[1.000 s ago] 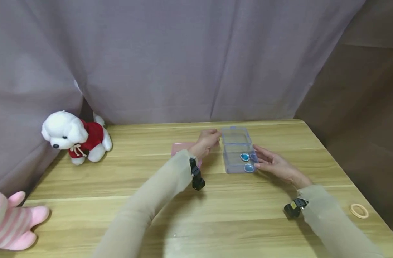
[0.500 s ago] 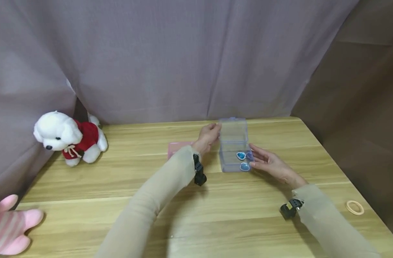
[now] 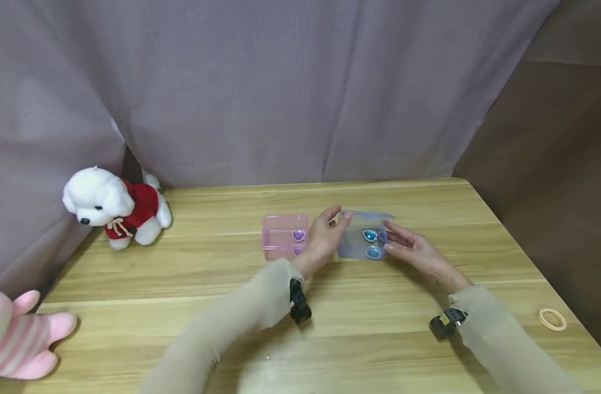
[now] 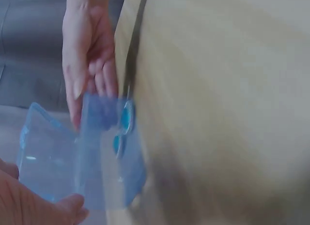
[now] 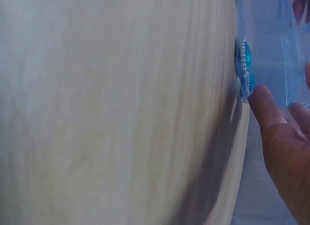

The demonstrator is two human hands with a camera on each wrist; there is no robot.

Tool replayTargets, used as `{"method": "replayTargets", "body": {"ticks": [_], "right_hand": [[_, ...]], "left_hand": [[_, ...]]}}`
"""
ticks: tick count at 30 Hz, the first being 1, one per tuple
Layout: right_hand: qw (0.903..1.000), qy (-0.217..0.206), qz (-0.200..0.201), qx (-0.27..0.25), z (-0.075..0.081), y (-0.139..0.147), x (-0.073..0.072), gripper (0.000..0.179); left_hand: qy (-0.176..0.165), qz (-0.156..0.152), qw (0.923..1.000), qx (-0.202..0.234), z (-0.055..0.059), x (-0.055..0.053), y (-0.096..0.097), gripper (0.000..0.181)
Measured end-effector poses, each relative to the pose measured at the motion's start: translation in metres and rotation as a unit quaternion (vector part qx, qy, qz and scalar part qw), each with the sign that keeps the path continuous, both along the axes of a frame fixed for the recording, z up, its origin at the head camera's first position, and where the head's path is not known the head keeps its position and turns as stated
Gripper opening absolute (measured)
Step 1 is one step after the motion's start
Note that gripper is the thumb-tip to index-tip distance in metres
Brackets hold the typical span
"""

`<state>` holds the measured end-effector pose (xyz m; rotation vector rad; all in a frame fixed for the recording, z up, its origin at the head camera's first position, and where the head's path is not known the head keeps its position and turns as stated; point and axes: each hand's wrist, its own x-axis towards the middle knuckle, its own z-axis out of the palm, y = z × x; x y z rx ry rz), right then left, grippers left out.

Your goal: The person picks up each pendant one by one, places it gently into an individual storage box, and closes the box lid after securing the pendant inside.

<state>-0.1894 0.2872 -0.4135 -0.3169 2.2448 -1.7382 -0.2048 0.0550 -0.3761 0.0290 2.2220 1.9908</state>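
Note:
A see-through blue plastic box [image 3: 351, 246] sits on the table, its hinged lid [image 3: 368, 215] tilted partway over. Inside it, a blue jewel with a beaded rim [image 3: 370, 236] and its reflection or another jewel [image 3: 373, 252] show. My left hand [image 3: 324, 241] is at the box's left, thumb and fingers pinching the lid's edge. From the right, my right hand [image 3: 426, 261] rests its thumb and nearly straight fingers [image 5: 264, 106] against the side wall. Left of the left hand is a pink see-through box [image 3: 277, 235] with a purple jewel [image 3: 299, 235]; the wrist partly hides it.
A white plush dog [image 3: 98, 197] in a red top sits at the back left. A striped pink plush toy [image 3: 19, 339] lies at the front left. Near the table's right edge is a pale ring [image 3: 552, 319]. Grey curtain [image 3: 231, 98] stands behind the table.
The blue box's lid has swung from upright toward the box, with my left hand coming nearer and to the right. The pink box shows more. My right hand keeps its place.

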Motion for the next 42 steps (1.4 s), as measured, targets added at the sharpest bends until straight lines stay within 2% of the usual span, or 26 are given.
{"method": "replayTargets", "body": {"ticks": [4,7,9,17,23,31,42], "right_hand": [[0.9974,-0.029,-0.009,-0.066,0.0,0.0,0.001,0.064],[0.9918,-0.045,-0.015,-0.118,-0.002,-0.001,0.002,0.064],[0.9903,-0.045,-0.02,-0.13,-0.002,-0.002,0.002,0.064],[0.9944,-0.031,-0.046,-0.091,-0.001,-0.006,0.004,0.06],[0.9974,-0.023,-0.053,-0.044,0.002,-0.009,0.005,0.056],[0.9979,-0.004,-0.059,-0.029,0.001,-0.011,0.007,0.054],[0.9974,0.009,-0.07,-0.013,-0.001,-0.013,0.008,0.052]], "left_hand": [[-0.014,0.011,0.9992,0.036,-0.011,0.013,0.004,0.054],[-0.008,0.019,0.9991,0.037,-0.017,0.019,0.007,0.052],[-0.006,0.022,0.999,0.038,-0.02,0.022,0.009,0.051],[-0.006,0.035,0.9972,0.066,-0.029,0.028,0.011,0.051],[0.017,0.026,0.9955,0.09,-0.034,0.03,0.011,0.049],[0.079,0.017,0.9957,0.046,-0.04,0.033,0.009,0.044],[0.09,0.012,0.9953,0.034,-0.045,0.034,0.008,0.045]]}}
